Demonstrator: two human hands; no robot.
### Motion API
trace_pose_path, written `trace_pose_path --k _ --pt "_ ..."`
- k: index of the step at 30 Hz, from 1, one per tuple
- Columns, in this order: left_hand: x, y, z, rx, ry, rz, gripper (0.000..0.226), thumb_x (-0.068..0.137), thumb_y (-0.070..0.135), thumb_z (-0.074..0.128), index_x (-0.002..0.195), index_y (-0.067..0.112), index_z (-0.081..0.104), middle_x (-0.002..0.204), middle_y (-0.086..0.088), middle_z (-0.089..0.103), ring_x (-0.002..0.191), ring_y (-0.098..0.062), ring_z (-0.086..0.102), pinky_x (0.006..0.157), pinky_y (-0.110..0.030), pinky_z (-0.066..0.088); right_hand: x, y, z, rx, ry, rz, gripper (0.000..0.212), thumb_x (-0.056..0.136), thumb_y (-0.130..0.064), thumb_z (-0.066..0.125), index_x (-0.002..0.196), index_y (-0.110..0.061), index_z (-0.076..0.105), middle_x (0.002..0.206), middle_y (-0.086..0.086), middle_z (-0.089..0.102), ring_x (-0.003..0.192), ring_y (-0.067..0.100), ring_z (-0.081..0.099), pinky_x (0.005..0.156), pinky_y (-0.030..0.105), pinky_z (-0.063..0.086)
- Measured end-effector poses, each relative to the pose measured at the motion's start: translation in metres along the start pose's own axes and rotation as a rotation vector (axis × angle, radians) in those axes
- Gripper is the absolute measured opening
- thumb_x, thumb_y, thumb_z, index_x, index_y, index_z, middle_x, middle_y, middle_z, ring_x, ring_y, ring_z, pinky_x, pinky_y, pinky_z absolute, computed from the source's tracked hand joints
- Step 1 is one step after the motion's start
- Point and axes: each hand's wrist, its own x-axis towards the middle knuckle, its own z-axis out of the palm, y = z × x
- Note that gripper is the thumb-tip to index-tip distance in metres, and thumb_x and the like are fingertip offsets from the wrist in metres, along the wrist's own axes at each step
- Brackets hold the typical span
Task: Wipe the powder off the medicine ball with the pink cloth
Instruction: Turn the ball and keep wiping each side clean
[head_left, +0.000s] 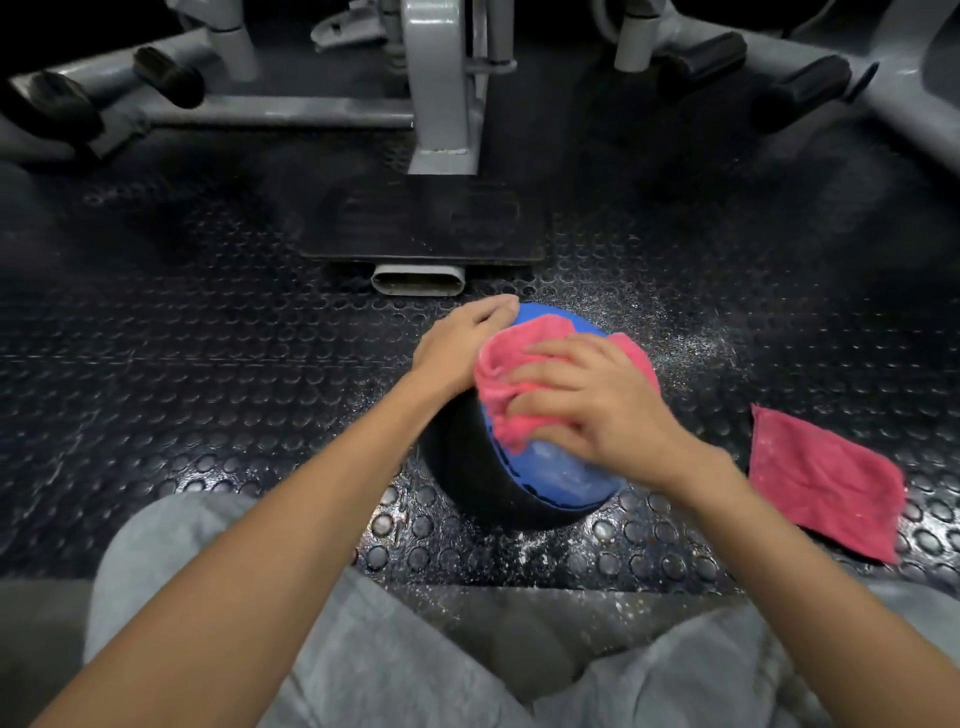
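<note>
Wiping a powdered medicine ball (561, 473) on a gym floor, with the job judged part done.

The right hand (597, 410) presses the bunched pink cloth (498, 364) onto the ball's top with spread fingers. The left hand (457, 348) lies flat against the far-left side, gripping nothing. The smooth blue-and-black sphere sits on studded rubber flooring (208, 364), so a hard stroke could roll it out from under the open palm. The nubby terry cloth may smear the pale film that remains near the wrist. Loose powder (675, 332) dusts the floor, and a spare cloth (826, 483) lies flat to the right.
</note>
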Motion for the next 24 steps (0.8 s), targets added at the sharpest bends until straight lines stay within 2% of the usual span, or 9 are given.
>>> trace_pose_path --k 2,6,8,10,13,15,17,21,24 --pt "0.000 0.002 0.002 0.044 0.038 -0.023 0.033 0.089 0.053 0.040 0.113 0.041 0.060 0.131 0.011 0.057 0.123 -0.016 0.048 0.101 -0.029 0.032 -0.004 0.019 -0.011 0.260 0.092 0.206 0.011 0.083 -0.035 0.060 0.082 -0.032 0.071 0.109 -0.012 0.066 0.111 0.014 0.056 0.098 0.037 0.037" --pt "0.003 0.008 0.009 0.114 0.094 -0.062 0.031 0.094 0.048 0.037 0.118 0.045 0.056 0.128 0.013 0.057 0.122 -0.020 0.048 0.097 -0.033 0.032 -0.025 0.041 -0.017 0.714 0.354 0.764 0.013 0.080 -0.019 0.066 0.085 -0.030 0.068 0.105 -0.005 0.067 0.107 0.002 0.058 0.099 0.030 0.038" --pt "0.006 0.011 0.011 0.135 0.104 -0.092 0.030 0.093 0.047 0.038 0.117 0.046 0.057 0.127 0.011 0.058 0.121 -0.021 0.049 0.092 -0.031 0.032 -0.026 0.032 -0.015 0.596 0.365 0.725 0.007 0.078 -0.022 0.066 0.084 -0.023 0.071 0.106 -0.001 0.068 0.112 0.009 0.056 0.100 0.030 0.036" --pt "0.011 0.012 0.009 0.139 0.098 -0.113 0.031 0.093 0.046 0.038 0.117 0.046 0.057 0.129 0.009 0.057 0.121 -0.022 0.049 0.087 -0.029 0.031 -0.015 0.011 -0.009 0.297 0.255 0.505 0.019 0.076 -0.034 0.064 0.084 -0.019 0.072 0.108 -0.004 0.067 0.111 0.018 0.055 0.100 0.038 0.035" --pt "0.011 0.010 0.005 0.139 0.067 -0.119 0.030 0.094 0.044 0.039 0.117 0.043 0.058 0.129 0.007 0.058 0.120 -0.023 0.050 0.085 -0.028 0.031 -0.009 -0.017 0.008 -0.046 0.096 0.177 0.021 0.076 -0.039 0.055 0.086 -0.028 0.071 0.109 -0.011 0.066 0.112 0.019 0.047 0.099 0.042 0.025" --pt "0.008 0.007 0.004 0.132 0.041 -0.071 0.032 0.095 0.045 0.039 0.122 0.040 0.057 0.131 0.007 0.057 0.122 -0.021 0.049 0.087 -0.028 0.031 -0.009 -0.012 0.004 -0.061 0.025 0.088 0.020 0.079 -0.039 0.054 0.087 -0.032 0.070 0.111 -0.012 0.065 0.114 0.018 0.046 0.100 0.040 0.025" --pt "0.005 0.003 0.005 0.131 0.061 -0.033 0.035 0.095 0.047 0.039 0.126 0.039 0.054 0.134 0.009 0.054 0.125 -0.020 0.047 0.095 -0.029 0.033 -0.010 0.002 -0.005 0.102 0.047 0.142 0.015 0.082 -0.037 0.057 0.086 -0.033 0.070 0.112 -0.013 0.065 0.114 0.016 0.051 0.100 0.038 0.030" --pt "0.005 0.001 0.008 0.133 0.114 -0.053 0.038 0.093 0.050 0.038 0.128 0.043 0.052 0.135 0.012 0.053 0.126 -0.020 0.045 0.098 -0.031 0.033 -0.020 0.033 -0.012 0.648 0.326 0.617 0.008 0.080 -0.021 0.063 0.080 -0.026 0.069 0.109 -0.007 0.065 0.114 0.010 0.054 0.099 0.025 0.033" --pt "0.007 0.004 0.009 0.119 0.111 -0.092 0.034 0.093 0.048 0.039 0.123 0.045 0.054 0.132 0.012 0.055 0.123 -0.020 0.047 0.093 -0.031 0.033 -0.022 0.027 -0.015 0.606 0.360 0.675 0.006 0.077 -0.025 0.065 0.081 -0.028 0.068 0.104 -0.003 0.066 0.112 0.011 0.055 0.099 0.024 0.036"
